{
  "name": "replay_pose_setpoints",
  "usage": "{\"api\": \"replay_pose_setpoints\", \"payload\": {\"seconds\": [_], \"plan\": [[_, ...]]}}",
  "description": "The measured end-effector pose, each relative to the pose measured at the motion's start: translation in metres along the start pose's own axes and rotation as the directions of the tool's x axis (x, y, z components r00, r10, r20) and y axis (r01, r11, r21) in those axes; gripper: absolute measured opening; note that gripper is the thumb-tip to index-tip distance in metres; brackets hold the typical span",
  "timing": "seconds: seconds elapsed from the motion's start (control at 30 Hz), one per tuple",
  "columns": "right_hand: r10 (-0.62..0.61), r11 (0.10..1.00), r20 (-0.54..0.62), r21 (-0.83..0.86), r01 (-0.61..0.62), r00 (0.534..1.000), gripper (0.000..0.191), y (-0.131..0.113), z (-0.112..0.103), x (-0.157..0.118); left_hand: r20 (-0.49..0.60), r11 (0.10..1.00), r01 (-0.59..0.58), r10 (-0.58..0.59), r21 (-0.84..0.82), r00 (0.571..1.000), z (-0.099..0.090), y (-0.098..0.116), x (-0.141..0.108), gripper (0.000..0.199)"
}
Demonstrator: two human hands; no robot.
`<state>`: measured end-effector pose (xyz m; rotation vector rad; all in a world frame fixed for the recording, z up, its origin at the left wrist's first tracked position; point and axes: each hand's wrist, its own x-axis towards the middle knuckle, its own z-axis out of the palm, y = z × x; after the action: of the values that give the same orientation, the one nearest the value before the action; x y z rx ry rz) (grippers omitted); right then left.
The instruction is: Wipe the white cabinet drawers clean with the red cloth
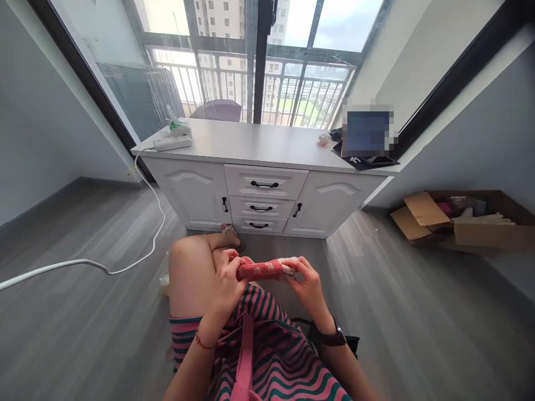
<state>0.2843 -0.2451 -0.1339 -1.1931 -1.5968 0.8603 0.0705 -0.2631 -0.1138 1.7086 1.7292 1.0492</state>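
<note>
A red-and-white piece of patterned fabric (pixel 259 271), rolled or folded lengthwise and much like a sock, is stretched level between my hands above my lap. My left hand (pixel 229 272) grips its red end, thumb and fingers closed around it. At the other end, which is white, the fingers of my right hand (pixel 306 282) are pinched. Some of the fabric is hidden by the fingers. Beneath it lies my pink and green striped clothing (pixel 284 356).
A white cabinet (pixel 263 146) with drawers stands ahead. On its top are a power strip (pixel 173 143), a tissue pack (pixel 179 129) and a blurred screen (pixel 368 133). A white cable (pixel 154 239) crosses the floor leftward. An open cardboard box (pixel 480 234) sits at right.
</note>
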Motion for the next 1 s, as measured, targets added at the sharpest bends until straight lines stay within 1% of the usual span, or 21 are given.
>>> {"api": "replay_pose_setpoints", "payload": {"seconds": [0.03,0.1,0.13,0.2,0.27,0.33,0.37,0.43,0.5,0.53,0.57,0.6,0.67,0.73,0.77,0.83,0.9,0.97,1.0], "plan": [[0.000,1.000,-0.029,-0.018,0.000,1.000,0.016,-0.001,-0.004,-0.002,0.021,0.999,-0.035,0.035,-0.007,0.999,-0.002,0.004,0.000,0.010],[-0.006,0.999,-0.083,-0.050,0.001,0.997,0.013,-0.002,-0.011,-0.005,0.088,0.994,-0.086,0.092,-0.070,0.992,-0.008,0.011,0.000,0.008],[-0.017,0.998,-0.099,-0.068,0.010,0.995,0.012,-0.002,-0.014,-0.005,0.135,0.988,-0.091,0.108,-0.127,0.985,-0.010,0.015,0.000,0.010],[-0.047,0.995,-0.082,-0.087,0.039,0.996,0.009,-0.001,-0.020,-0.004,0.252,0.965,-0.048,0.115,-0.258,0.961,-0.013,0.021,0.000,0.011],[-0.062,0.997,0.008,-0.056,0.062,0.998,0.009,-0.001,-0.025,0.001,0.343,0.942,0.023,0.099,-0.335,0.934,-0.015,0.026,0.001,0.013],[-0.059,0.998,0.146,0.003,0.059,0.987,0.015,-0.005,-0.029,0.011,0.365,0.937,0.054,0.080,-0.345,0.928,-0.015,0.029,0.003,0.015],[-0.049,0.999,0.222,0.023,0.045,0.974,0.020,-0.009,-0.030,0.017,0.361,0.938,0.055,0.078,-0.342,0.929,-0.014,0.031,0.005,0.015],[-0.013,1.000,0.371,0.029,0.002,0.929,0.040,-0.018,-0.031,0.030,0.379,0.932,0.055,0.091,-0.359,0.921,-0.013,0.034,0.010,0.018],[0.027,0.998,0.501,0.030,-0.049,0.865,0.061,-0.027,-0.027,0.044,0.421,0.909,0.076,0.114,-0.409,0.900,-0.011,0.035,0.019,0.028],[0.039,0.996,0.556,0.050,-0.080,0.830,0.064,-0.031,-0.023,0.051,0.434,0.894,0.092,0.120,-0.438,0.893,-0.009,0.035,0.025,0.036],[0.043,0.989,0.598,0.085,-0.117,0.800,0.061,-0.034,-0.018,0.057,0.441,0.878,0.111,0.121,-0.465,0.889,-0.008,0.034,0.032,0.044],[0.044,0.977,0.620,0.136,-0.162,0.783,0.055,-0.034,-0.012,0.062,0.441,0.862,0.135,0.111,-0.488,0.890,-0.006,0.032,0.040,0.053],[0.055,0.923,0.620,0.267,-0.276,0.782,0.047,-0.031,0.002,0.071,0.421,0.839,0.181,0.063,-0.514,0.905,-0.002,0.028,0.060,0.069],[0.098,0.832,0.591,0.393,-0.391,0.801,0.047,-0.020,0.015,0.080,0.366,0.831,0.213,-0.013,-0.514,0.931,0.003,0.021,0.081,0.080],[0.128,0.781,0.576,0.444,-0.440,0.807,0.048,-0.013,0.022,0.084,0.337,0.829,0.228,-0.050,-0.511,0.940,0.006,0.018,0.091,0.082],[0.200,0.677,0.548,0.522,-0.519,0.812,0.047,0.002,0.032,0.091,0.305,0.820,0.256,-0.106,-0.511,0.947,0.013,0.009,0.113,0.076],[0.289,0.568,0.516,0.586,-0.579,0.806,0.046,0.016,0.039,0.097,0.300,0.788,0.286,-0.136,-0.544,0.944,0.023,-0.002,0.136,0.062],[0.400,0.442,0.484,0.642,-0.626,0.779,0.047,0.027,0.041,0.100,0.281,0.723,0.323,-0.183,-0.611,0.942,0.034,-0.012,0.162,0.052],[0.464,0.372,0.471,0.665,-0.647,0.750,0.046,0.031,0.041,0.101,0.271,0.676,0.350,-0.224,-0.649,0.936,0.041,-0.017,0.177,0.050]]}}
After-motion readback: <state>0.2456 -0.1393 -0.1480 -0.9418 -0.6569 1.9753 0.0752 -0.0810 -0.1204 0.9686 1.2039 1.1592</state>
